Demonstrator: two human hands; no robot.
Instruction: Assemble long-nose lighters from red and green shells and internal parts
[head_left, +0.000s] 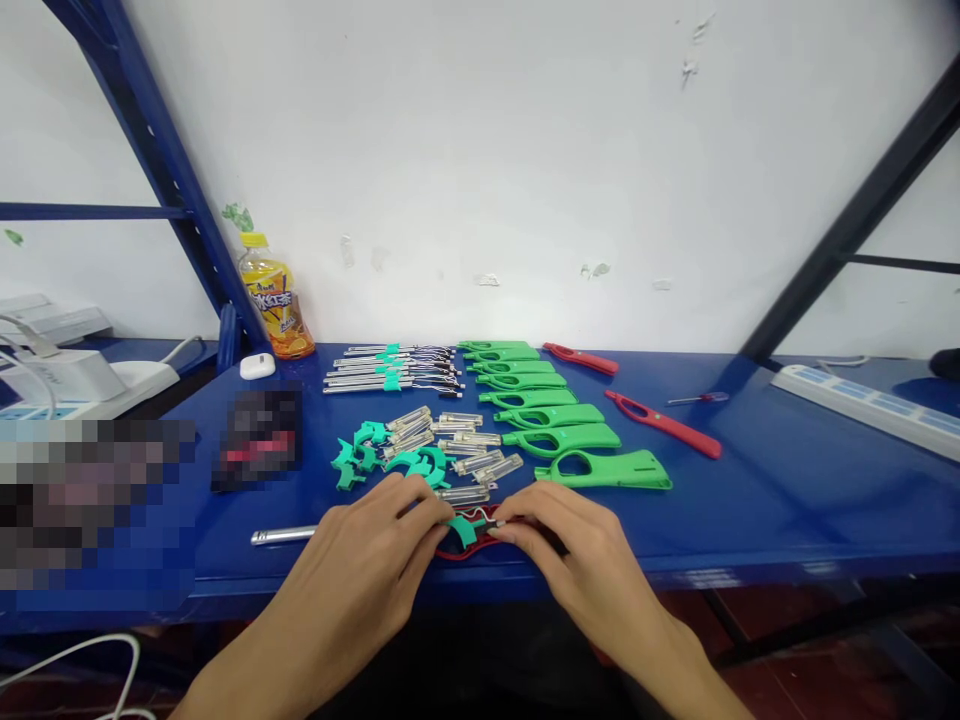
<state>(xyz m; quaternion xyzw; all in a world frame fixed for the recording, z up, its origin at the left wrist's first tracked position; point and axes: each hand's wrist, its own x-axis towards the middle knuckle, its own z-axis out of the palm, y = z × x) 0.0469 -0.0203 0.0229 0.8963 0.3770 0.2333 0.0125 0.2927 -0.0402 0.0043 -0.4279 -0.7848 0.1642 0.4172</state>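
Note:
Near the table's front edge lies a red lighter shell half [457, 554], mostly covered by my hands. My left hand [375, 560] is closed, thumb and fingertips pinching the edge of a curved teal trigger [465, 532] over the shell. From the right, my right hand [577, 540] pinches at a small part beside a white wire [474, 513]; its fingertips hide what it is. A metal lighter tube [281, 536] sticks out to the left from beneath my left hand. Just behind are loose teal triggers [420, 465] and clear fuel tanks [480, 463].
Green shell halves [566, 438] form a column behind my right hand. Two red shell halves [667, 425] and a screwdriver [697, 398] lie to the right. Metal tubes with wires [375, 370], a drink bottle [275, 300] and a white case [257, 366] stand back left; a power strip [870, 400] is right.

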